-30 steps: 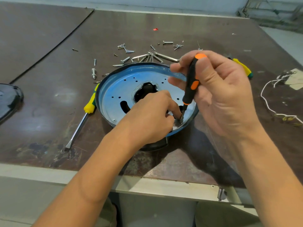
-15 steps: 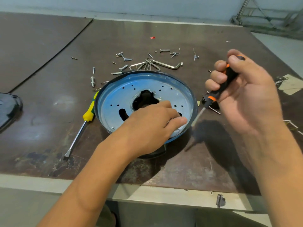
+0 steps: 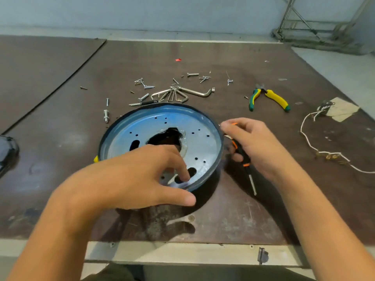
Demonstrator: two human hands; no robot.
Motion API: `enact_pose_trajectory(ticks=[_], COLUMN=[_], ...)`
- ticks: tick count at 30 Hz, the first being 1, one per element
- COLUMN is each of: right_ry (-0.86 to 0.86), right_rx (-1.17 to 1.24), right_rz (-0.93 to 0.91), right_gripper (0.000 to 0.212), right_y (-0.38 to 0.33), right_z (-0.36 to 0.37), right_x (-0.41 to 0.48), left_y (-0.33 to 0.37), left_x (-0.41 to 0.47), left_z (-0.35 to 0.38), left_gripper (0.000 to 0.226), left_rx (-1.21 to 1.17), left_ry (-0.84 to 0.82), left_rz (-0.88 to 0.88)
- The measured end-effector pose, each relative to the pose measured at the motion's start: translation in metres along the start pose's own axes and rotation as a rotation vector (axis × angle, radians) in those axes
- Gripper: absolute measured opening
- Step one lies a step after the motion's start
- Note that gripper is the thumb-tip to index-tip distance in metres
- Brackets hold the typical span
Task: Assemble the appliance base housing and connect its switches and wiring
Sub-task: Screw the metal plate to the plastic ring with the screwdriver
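Shows a wide dark-brown table (image 3: 60,138) from above. At its middle, lying flat, a round housing (image 3: 203,126) with a dark rim, a blue and silver floor, small holes, oval slots and a ragged black opening in the centre.

Over the near half of the housing, a left hand (image 3: 129,183), palm down, fingers spread and holding nothing, with the forefinger tip dipping to an oval slot by the near rim and the thumb stretched along the near edge. Cannot tell whether the fingertip touches the metal.

Just right of the housing, beside its rim, a right hand (image 3: 257,147), fingers curled round the black and orange handle of a screwdriver (image 3: 246,164), with the bare shaft slanting toward the near side, above the table.

Far left of the housing, at the frame edge, part of a black cover (image 3: 7,153). Well right of the housing, a loose white wire (image 3: 301,129). Beyond the housing to the right, yellow and green pliers (image 3: 272,97). Just beyond its far rim, a bunch of hex keys (image 3: 194,92). Beyond its left rim, a stubby bolt (image 3: 106,116). Further beyond the hex keys, scattered screws (image 3: 192,74).
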State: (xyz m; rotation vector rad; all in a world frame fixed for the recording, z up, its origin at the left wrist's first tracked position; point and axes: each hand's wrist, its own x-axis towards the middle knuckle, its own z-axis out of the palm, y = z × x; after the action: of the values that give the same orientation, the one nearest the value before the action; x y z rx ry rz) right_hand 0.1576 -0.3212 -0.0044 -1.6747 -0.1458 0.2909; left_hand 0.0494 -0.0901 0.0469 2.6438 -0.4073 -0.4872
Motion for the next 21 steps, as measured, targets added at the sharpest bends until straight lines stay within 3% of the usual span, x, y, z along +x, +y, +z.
enact_pose_trajectory(ticks=[3, 5, 8, 12, 17, 21], right_ry=[-0.071, -0.106, -0.194, -0.389, -0.399, -0.398], right_rx=[-0.207, -0.240, -0.214, -0.191, -0.155, -0.186], right_rz=[-0.007, -0.017, 0.060, 0.208, 0.206, 0.196], right_gripper=[0.030, 0.029, 0.027, 0.031, 0.031, 0.027], right_y=[0.000, -0.001, -0.004, -0.005, -0.005, -0.005], right_z=[0.009, 0.012, 0.009, 0.000, 0.000, 0.005], right_x=[-0.003, -0.002, -0.003, -0.009, -0.010, -0.009], left_y=[0.020, 0.034, 0.033, 0.016, 0.033, 0.044], left_x=[0.016, 0.028, 0.029, 0.006, 0.024, 0.038], left_z=[0.013, 0.026, 0.033, 0.010, 0.024, 0.051], left_gripper=[0.087, 0.092, 0.060, 0.027, 0.086, 0.069], left_rx=[0.008, 0.063, 0.142, 0.071, 0.010, 0.193], left_ry=[0.176, 0.164, 0.087, -0.087, 0.216, 0.243], left_rz=[0.032, 0.006, 0.034, -0.001, -0.020, -0.092])
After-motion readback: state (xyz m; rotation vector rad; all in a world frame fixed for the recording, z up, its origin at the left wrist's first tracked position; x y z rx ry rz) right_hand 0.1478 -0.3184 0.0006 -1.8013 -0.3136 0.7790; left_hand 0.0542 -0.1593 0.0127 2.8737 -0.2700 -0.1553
